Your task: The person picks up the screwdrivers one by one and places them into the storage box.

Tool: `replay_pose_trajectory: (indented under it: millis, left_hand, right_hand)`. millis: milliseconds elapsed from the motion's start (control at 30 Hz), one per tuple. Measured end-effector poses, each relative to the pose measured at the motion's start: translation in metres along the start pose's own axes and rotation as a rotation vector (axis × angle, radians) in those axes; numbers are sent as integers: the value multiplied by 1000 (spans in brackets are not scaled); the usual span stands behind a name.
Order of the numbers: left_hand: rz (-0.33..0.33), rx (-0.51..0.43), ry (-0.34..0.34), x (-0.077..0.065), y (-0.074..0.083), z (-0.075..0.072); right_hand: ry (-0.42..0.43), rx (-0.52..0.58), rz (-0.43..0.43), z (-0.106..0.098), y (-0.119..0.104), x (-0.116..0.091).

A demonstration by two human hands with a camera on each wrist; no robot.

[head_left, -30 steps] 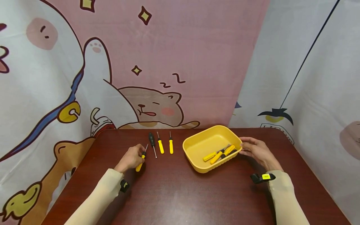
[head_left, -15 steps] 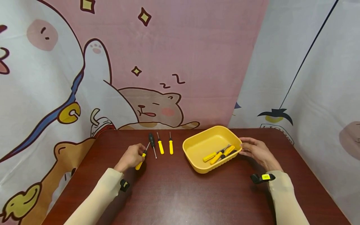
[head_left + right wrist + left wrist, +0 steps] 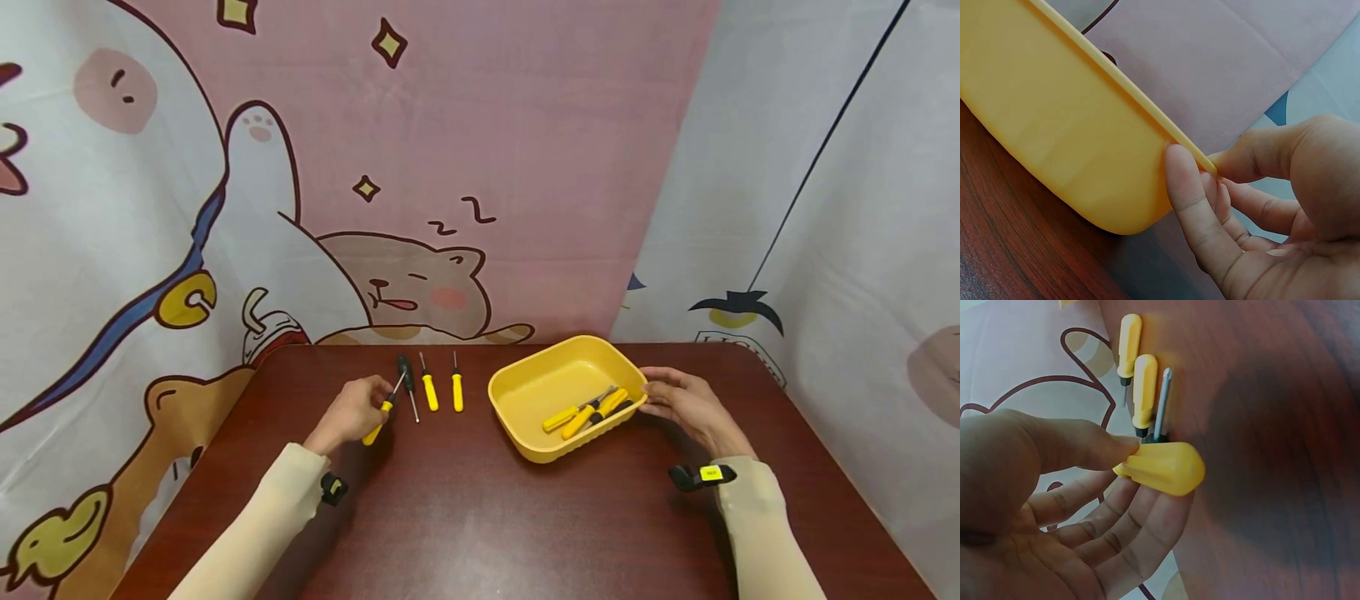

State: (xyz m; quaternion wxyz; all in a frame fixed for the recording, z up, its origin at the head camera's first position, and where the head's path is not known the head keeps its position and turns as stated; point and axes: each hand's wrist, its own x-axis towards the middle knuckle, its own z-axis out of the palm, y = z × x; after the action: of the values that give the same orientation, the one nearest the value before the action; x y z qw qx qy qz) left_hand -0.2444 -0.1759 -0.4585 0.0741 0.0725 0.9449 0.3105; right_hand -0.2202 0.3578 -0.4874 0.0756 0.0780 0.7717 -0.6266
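In the head view my left hand (image 3: 352, 412) pinches a screwdriver (image 3: 374, 432) by its yellow handle, over the left of the table. Its metal shaft slants up to the right, overlapping a black-handled screwdriver (image 3: 405, 371). The left wrist view shows the thumb on top of the yellow handle (image 3: 1169, 467) and fingers below it. My right hand (image 3: 690, 406) holds the right corner of a yellow plastic bin (image 3: 542, 451). In the right wrist view thumb and fingers pinch its rim (image 3: 1147, 119). Several screwdrivers (image 3: 576, 425), mostly yellow-handled, lie inside.
Right of the black-handled screwdriver lie two more yellow-handled screwdrivers, one at the middle (image 3: 429, 393) and one nearer the bin (image 3: 457, 393). A dark red-brown table (image 3: 480, 525) spreads below. A cartoon-printed cloth (image 3: 562, 167) hangs behind its far edge.
My left hand has raised the screwdriver slightly, away from the near side; its shaft now crosses the black-handled one. The right hand and the bin stay where they were.
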Motion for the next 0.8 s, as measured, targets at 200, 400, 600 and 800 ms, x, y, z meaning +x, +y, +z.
replay_pose_trajectory:
  millis: [200,400,600,800]
  left_hand:
    - [53,2,10,3,5,-2]
    - [61,-8,11,8,14,-1]
    - [75,-16,6,10,25,-1]
    - [105,-18,12,13,34,-1]
  right_hand:
    - [1,3,0,0,1,0]
    - [1,3,3,0,1,0]
    - [-3,13,-2,-1,1,1]
    - [-8,23,-3,-1,2,1]
